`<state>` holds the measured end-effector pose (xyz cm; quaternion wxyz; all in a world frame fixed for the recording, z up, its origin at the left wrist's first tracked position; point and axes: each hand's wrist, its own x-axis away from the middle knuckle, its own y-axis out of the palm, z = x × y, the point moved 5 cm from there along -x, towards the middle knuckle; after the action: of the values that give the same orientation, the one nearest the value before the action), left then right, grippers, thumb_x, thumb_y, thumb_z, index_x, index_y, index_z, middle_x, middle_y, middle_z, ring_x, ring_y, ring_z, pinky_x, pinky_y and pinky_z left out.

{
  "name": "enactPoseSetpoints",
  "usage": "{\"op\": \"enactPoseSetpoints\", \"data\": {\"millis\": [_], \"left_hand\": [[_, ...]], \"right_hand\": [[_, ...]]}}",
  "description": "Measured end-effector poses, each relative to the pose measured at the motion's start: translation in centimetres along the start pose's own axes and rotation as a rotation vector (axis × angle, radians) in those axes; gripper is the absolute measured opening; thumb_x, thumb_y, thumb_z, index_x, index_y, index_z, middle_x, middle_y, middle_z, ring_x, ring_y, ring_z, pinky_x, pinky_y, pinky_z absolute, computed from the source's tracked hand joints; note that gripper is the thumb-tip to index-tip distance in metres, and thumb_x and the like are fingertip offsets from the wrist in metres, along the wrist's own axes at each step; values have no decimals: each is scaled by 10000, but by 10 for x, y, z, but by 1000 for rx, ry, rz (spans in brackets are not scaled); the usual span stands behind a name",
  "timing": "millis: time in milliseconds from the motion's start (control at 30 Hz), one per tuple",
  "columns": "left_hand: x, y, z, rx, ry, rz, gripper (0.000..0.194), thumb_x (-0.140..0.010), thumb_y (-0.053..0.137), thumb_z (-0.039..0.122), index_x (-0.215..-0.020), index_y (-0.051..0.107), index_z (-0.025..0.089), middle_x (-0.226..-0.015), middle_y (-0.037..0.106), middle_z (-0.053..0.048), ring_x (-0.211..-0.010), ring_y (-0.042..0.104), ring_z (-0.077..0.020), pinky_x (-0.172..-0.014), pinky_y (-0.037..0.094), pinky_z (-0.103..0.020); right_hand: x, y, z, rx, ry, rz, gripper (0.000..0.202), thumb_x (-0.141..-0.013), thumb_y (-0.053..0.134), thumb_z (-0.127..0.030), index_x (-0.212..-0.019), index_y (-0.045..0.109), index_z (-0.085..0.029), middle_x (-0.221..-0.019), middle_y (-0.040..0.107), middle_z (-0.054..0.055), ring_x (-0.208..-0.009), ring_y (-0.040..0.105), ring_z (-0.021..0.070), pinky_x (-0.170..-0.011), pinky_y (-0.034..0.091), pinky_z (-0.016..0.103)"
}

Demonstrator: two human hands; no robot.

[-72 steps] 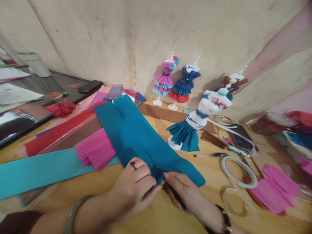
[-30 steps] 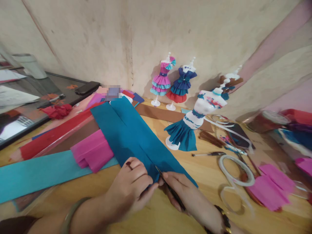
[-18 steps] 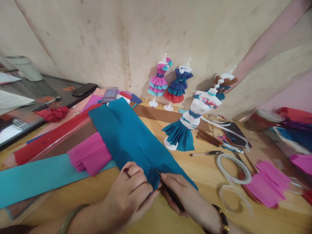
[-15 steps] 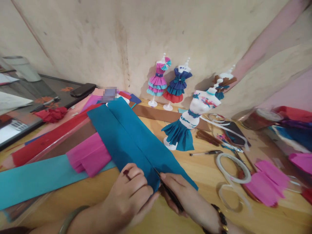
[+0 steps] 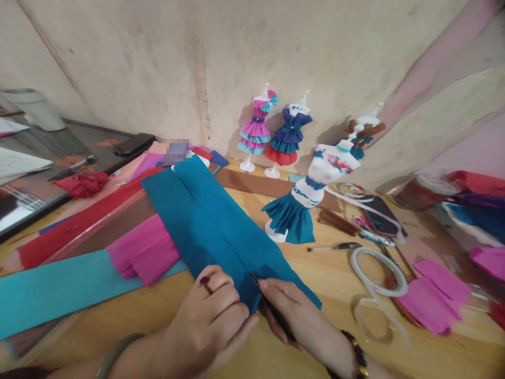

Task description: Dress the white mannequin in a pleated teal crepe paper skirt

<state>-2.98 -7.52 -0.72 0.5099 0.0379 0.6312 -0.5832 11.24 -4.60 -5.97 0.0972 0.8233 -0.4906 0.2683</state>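
A wide strip of teal crepe paper point(image 5: 197, 221) slants across the table, with a straight line running along its length. Fingers closed, my left hand point(image 5: 215, 310) grips the paper's near end on the left side of that line. My right hand point(image 5: 294, 310) is wrapped round dark scissors point(image 5: 278, 318), their tip on the line and pointing away from me. Most of the handles are hidden by my fingers. Beyond the paper stands a small white dress form point(image 5: 315, 181) in a pleated teal skirt.
Two dressed mini forms, one pink point(image 5: 255, 129) and one navy point(image 5: 292, 131), stand by the wall. To the right lie a tape roll point(image 5: 357, 263), a pen point(image 5: 333, 247) and pink paper point(image 5: 434, 300). Another person's arm point(image 5: 430, 68) reaches in at upper right. Turquoise paper point(image 5: 59, 284) lies left.
Almost nothing differs. Both hands, the scissors and the teal paper keep practically the same place; the view shifts very slightly.
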Motion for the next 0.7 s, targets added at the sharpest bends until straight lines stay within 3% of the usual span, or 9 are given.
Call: {"op": "enactPoseSetpoints", "data": {"millis": [700], "left_hand": [[4, 3, 4, -45, 44, -42, 268, -886, 560, 151, -620, 532, 176, -600, 482, 24, -711, 461, -148, -812, 416, -362]], "right_hand": [[0, 2, -2, 17, -29, -25, 572, -816, 376, -775, -642, 426, -232, -361, 364, -101, -289, 276, 58, -314, 189, 219]]}}
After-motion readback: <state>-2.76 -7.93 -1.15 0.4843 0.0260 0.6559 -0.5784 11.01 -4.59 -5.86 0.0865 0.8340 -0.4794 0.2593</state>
